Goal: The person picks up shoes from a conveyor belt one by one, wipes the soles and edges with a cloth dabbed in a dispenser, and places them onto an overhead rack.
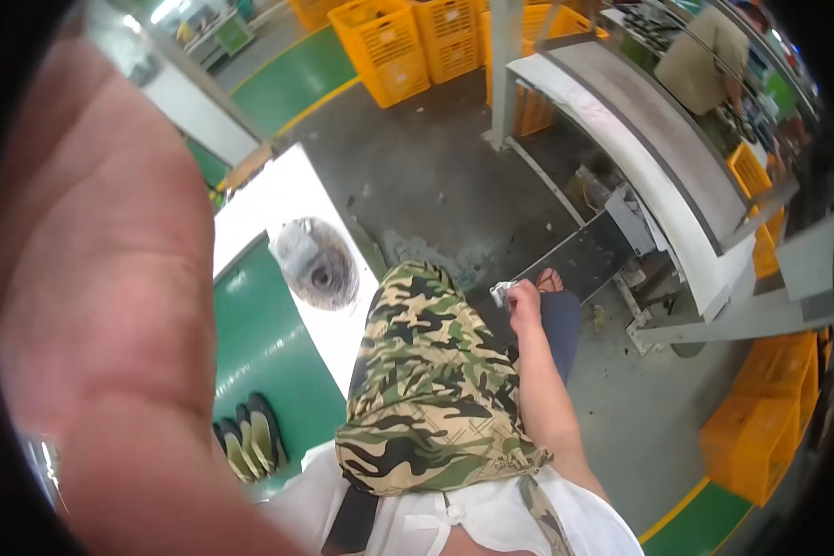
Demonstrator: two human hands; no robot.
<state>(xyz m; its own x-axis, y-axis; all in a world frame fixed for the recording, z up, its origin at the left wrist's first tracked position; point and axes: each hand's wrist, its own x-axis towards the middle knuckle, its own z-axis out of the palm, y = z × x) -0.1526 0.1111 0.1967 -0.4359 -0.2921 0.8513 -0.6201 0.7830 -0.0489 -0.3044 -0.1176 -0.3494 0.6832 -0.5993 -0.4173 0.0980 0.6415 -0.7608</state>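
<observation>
My left hand (pixel 111 287) fills the left side of the view, very close to the camera. Most of its fingers lie out of view or blurred, so I cannot tell whether they hold anything. Beyond my right knee, my right hand (pixel 525 304) is closed on a small crumpled silvery-white thing (pixel 504 294). A camouflage apron (pixel 435 389) covers my front and lap. To the left of the apron, a round grey, dirty dish-like thing (pixel 322 273) with a dark centre lies on a white surface (pixel 283 190).
Stacked yellow crates (pixel 380 51) stand at the back, and more orange crates (pixel 760 417) at the right. A curved-looking white bench (pixel 612 120) on a metal frame is on the right. A person (pixel 709 60) stands beyond it. Dark and pale green shoe-like items (pixel 252 437) lie lower left.
</observation>
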